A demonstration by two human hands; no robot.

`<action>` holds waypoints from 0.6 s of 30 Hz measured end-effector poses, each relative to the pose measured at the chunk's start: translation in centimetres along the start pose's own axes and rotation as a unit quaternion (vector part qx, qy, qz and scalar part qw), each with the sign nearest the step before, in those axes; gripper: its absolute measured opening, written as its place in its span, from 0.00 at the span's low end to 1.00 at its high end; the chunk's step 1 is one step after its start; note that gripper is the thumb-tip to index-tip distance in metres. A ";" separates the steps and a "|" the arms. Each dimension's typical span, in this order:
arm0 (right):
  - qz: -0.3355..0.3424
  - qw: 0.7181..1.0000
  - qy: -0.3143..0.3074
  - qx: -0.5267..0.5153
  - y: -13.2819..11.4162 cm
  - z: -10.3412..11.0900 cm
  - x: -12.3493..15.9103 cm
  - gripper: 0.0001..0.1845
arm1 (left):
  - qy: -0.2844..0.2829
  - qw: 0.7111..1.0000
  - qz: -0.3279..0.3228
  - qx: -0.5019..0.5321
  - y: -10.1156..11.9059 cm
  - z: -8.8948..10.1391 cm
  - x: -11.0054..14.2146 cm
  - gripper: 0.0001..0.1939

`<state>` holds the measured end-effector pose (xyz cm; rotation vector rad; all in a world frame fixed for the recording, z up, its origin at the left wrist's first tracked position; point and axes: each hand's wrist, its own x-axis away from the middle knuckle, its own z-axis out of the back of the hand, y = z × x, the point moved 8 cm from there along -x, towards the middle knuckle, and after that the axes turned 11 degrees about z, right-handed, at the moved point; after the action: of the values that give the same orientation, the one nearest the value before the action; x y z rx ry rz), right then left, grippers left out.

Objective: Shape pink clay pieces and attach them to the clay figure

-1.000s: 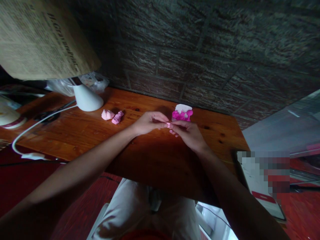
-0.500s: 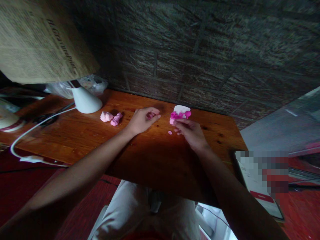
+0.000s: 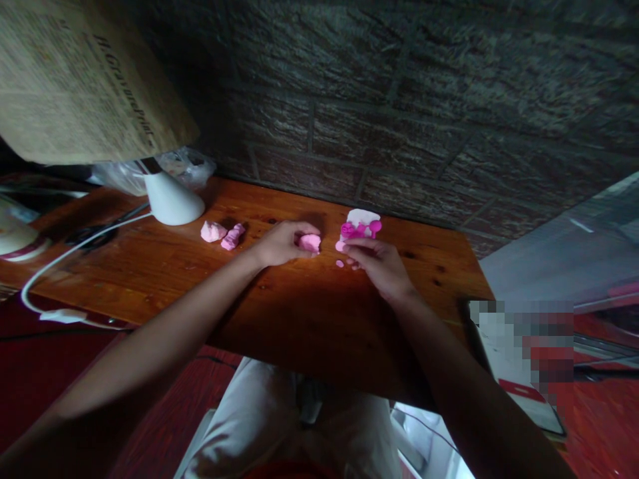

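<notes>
My left hand (image 3: 279, 245) is closed around a lump of pink modelling clay (image 3: 310, 243), its torn-looking end showing between thumb and fingers. My right hand (image 3: 382, 261) pinches a small pale pink clay piece (image 3: 340, 246) at its fingertips. Just below that lies a tiny flat pink clay disc (image 3: 339, 263) on the wooden table. Behind the right fingers are magenta shaped pieces (image 3: 355, 230), one round and spoon-like, in front of a whitish pad (image 3: 363, 216). Two more pink clay lumps (image 3: 213, 231) rest side by side left of my left hand.
A lamp with a white base (image 3: 174, 199) and newsprint shade stands at the left, its white cord (image 3: 64, 256) hanging over the edge. Scissors-like dark handles (image 3: 90, 236) and a plastic bag (image 3: 187, 169) are near it. A tablet-like device (image 3: 524, 372) is at the right edge.
The pink clay lump in my left hand now shows more fully, as that hand has turned and lowered slightly. My right hand has barely moved, still pinching the small piece.
</notes>
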<state>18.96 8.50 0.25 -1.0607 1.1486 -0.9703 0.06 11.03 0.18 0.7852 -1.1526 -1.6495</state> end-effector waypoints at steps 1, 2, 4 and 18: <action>0.005 1.000 0.000 0.004 0.0 0.0 0.0 0.14 | -0.005 1.000 0.002 0.024 0.3 -0.1 0.1 0.21; 0.008 1.000 -0.001 0.008 0.1 0.1 0.0 0.14 | -0.007 0.999 0.002 0.046 0.6 -0.1 0.2 0.20; 0.011 1.000 -0.004 0.017 0.1 0.2 0.0 0.14 | -0.007 0.997 -0.001 0.076 1.4 0.0 0.4 0.17; 0.086 0.961 -0.224 0.140 -0.9 -3.6 1.7 0.08 | -0.004 0.987 0.019 0.161 1.3 -0.1 0.3 0.15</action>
<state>15.61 6.12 0.45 -0.8739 0.6927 -0.6835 0.48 10.59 1.32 0.9522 -1.4532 -1.4532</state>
